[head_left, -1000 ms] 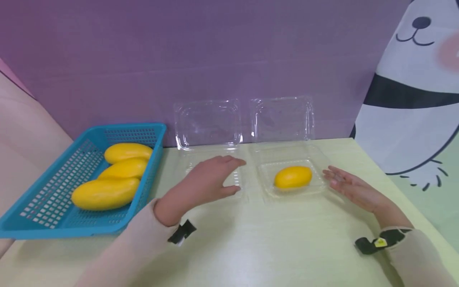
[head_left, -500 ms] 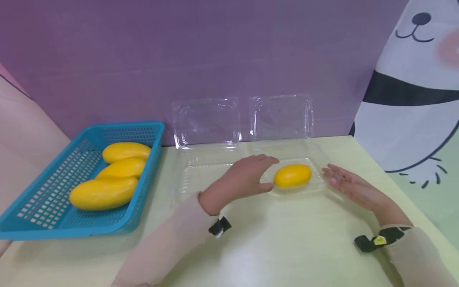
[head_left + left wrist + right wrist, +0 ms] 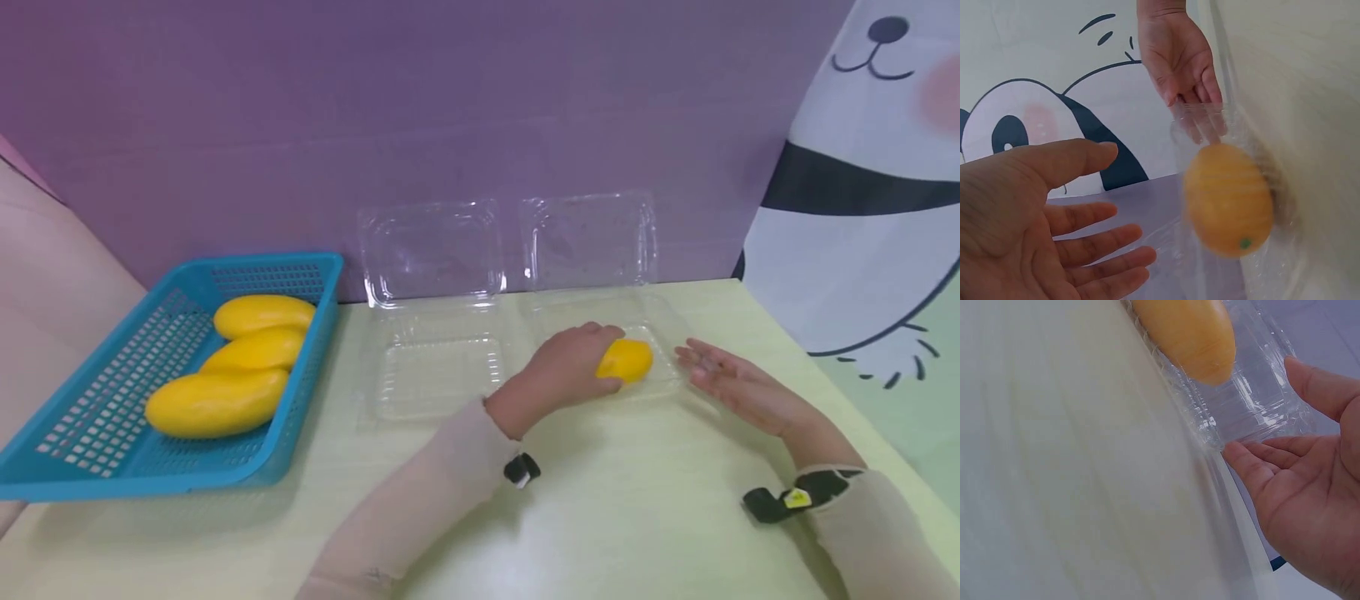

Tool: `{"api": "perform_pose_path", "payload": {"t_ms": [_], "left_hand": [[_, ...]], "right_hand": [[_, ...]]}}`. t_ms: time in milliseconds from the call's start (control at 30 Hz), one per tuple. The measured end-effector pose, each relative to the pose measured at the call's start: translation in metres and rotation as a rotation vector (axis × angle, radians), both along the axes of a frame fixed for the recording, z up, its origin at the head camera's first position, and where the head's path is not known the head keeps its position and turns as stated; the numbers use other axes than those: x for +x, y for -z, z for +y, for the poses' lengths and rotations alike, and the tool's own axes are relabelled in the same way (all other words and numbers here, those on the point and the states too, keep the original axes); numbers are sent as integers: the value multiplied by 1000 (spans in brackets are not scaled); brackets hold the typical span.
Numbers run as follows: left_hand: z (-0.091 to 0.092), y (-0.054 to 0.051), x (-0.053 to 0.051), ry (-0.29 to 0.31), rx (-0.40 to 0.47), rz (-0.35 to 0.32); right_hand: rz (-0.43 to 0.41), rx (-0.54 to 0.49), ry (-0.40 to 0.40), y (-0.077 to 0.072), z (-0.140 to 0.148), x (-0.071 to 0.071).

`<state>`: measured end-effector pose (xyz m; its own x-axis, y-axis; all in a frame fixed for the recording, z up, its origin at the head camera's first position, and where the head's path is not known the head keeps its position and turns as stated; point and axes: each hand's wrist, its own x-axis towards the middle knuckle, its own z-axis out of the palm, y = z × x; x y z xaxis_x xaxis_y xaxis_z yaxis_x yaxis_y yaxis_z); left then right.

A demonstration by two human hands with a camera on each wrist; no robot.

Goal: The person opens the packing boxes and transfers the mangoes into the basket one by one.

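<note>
A yellow mango [image 3: 628, 360] lies in the right clear plastic clamshell box [image 3: 660, 379], whose lid stands raised. My left hand [image 3: 564, 367] reaches over the box's left side, thumb and fingers spread at the fruit's left end and hiding part of it. In the left wrist view the fingers of that hand [image 3: 1079, 225] are loosely extended, with a gap before the mango [image 3: 1229, 200]. On the other side, my right hand [image 3: 738, 383] has its palm turned up and its fingertips [image 3: 1235, 450] at the box's right edge. Its thumb stays apart from the fingers.
A second clear clamshell box [image 3: 438, 379] stands to the left, lid raised against the purple backdrop [image 3: 450, 100]. At the far left a blue plastic basket [image 3: 300, 450] holds 3 larger yellow fruits [image 3: 217, 404]. The pale tabletop [image 3: 600, 517] extends in front.
My left hand has moved right, from above the left box to the mango in the right box. The right hand has stayed at the box's right edge.
</note>
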<state>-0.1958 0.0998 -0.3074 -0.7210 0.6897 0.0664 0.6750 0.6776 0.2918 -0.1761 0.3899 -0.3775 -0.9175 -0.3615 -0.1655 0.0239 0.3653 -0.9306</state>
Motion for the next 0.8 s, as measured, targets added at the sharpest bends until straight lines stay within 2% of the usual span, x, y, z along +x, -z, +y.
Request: {"api": "perform_pose_path", "payload": {"t_ms": [200,467,667,800], "left_hand": [[18,14,-1,-74,22,0],[36,24,-4,-174,29,-26],[39,30,-13,-192,45,-45],[39,36,-21,-213,81,-117]], "right_hand": [[3,-14,-4,2,2,0],[5,-27,-4,2,2,2],[5,-47,-8,1,1,1],[6,-51,-15,1,1,1]]}}
